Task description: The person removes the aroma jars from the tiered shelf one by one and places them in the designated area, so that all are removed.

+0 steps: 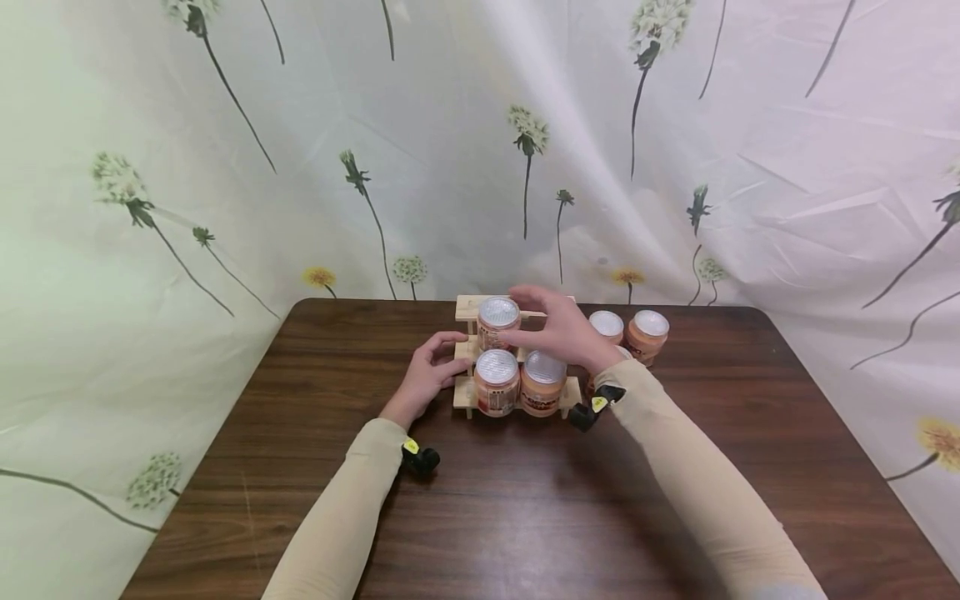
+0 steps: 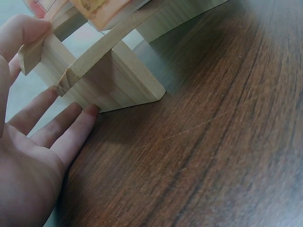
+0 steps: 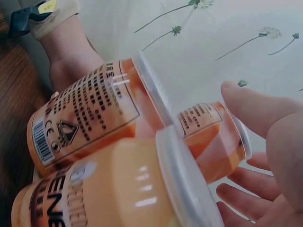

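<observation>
The dark wood-grain worktop [image 1: 480, 517] meets a dandelion-print curtain [image 1: 450, 167] along its rear edge, and the three-tier wooden rack [image 1: 464, 393] stands near that edge, about midway between the two sides. Broad stretches of woodgrain run from the rack's left end to the left edge and from its front toward the person. Room on the right is tighter close by, where three orange jars with silvery lids [image 1: 648, 335] stand on the worktop, one partly hidden by the right arm; beyond them the surface runs on to the right edge.

Two matching jars, the front-left jar [image 1: 497, 385] and the front-right jar [image 1: 543, 387], sit side by side on the lowest tier. The middle-tier jar [image 1: 498, 321] stands upright behind the front-left one.

The left hand [image 1: 429, 377] reaches in from the side, its fingertips touching the rack's left end and its thumb higher, at a slat end; the fingers are extended rather than clenched. The right hand [image 1: 561, 333] arches across from the right, its thumb and fingers spread about the middle-tier jar without a closed grasp; whether any fingertip touches it is unclear.
</observation>
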The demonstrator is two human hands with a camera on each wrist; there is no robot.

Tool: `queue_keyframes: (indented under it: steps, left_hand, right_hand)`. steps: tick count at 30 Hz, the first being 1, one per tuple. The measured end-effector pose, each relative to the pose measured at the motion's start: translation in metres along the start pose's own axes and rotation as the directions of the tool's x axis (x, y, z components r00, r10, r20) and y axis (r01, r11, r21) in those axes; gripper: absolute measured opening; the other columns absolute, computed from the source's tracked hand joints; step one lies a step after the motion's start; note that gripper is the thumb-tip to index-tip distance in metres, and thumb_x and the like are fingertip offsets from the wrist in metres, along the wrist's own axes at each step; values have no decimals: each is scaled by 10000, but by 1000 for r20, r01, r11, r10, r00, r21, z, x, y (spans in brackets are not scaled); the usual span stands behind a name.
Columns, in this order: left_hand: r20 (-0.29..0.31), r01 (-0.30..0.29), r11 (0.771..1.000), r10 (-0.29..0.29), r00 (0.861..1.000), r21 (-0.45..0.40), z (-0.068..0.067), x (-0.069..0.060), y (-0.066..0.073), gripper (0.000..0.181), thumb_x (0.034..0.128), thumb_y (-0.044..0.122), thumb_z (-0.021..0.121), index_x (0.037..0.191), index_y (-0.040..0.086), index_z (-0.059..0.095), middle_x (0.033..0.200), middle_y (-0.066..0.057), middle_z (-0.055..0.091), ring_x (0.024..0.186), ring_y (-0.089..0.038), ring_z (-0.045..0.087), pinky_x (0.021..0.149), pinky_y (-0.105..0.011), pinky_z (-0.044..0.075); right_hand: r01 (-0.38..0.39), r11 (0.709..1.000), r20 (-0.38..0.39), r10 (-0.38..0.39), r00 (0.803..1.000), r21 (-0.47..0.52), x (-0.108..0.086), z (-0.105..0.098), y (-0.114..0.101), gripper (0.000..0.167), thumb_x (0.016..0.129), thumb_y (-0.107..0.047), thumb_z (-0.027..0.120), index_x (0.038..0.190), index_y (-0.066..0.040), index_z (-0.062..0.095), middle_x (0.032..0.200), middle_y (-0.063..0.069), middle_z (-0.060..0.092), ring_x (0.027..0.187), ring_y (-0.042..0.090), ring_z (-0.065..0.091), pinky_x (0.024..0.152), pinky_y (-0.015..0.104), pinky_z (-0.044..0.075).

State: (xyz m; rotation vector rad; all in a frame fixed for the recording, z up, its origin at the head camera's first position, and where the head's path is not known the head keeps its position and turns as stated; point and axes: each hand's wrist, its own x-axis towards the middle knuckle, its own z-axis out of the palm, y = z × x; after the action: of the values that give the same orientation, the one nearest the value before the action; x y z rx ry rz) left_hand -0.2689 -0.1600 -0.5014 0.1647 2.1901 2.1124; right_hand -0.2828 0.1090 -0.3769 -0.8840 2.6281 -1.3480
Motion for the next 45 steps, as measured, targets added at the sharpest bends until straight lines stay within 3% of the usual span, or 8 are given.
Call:
queue_keyframes:
  steps: [10, 22, 45]
  left_hand:
    - [1, 7, 1000, -7, 1000, -7, 0, 1, 0, 415, 983, 140, 761, 1372, 149, 614, 1475, -151, 535, 1146, -235, 648, 768, -291, 596]
    - [1, 0, 1000, 0, 1000, -16, 0, 0, 0, 407, 986, 123, 756, 1367, 148, 617, 1447, -152, 546, 1121, -213, 653, 758, -285, 599]
    - [-9, 1, 1000, -1, 1000, -3, 2, -1, 1, 413, 975, 139, 774, 1358, 155, 623, 1462, -158, 538, 1141, -216, 646, 754, -280, 593]
  right_hand:
    - [6, 1000, 58, -8, 998, 26, 10, 5, -5, 710, 899, -331, 862, 1486, -93, 542, 1364, 51, 649, 1344, 276, 591, 1060, 421, 526]
    - [-16, 996, 51, 11, 999, 91, 14, 10, -7, 641, 915, -252, 851, 1450, -55, 556, 1304, 71, 663, 1296, 272, 625, 1044, 400, 536]
    - [-37, 996, -58, 42, 997, 86, 8, 11, -5, 552, 872, -270, 890, 1309, -78, 613, 1226, 83, 667, 1225, 285, 663, 967, 466, 557]
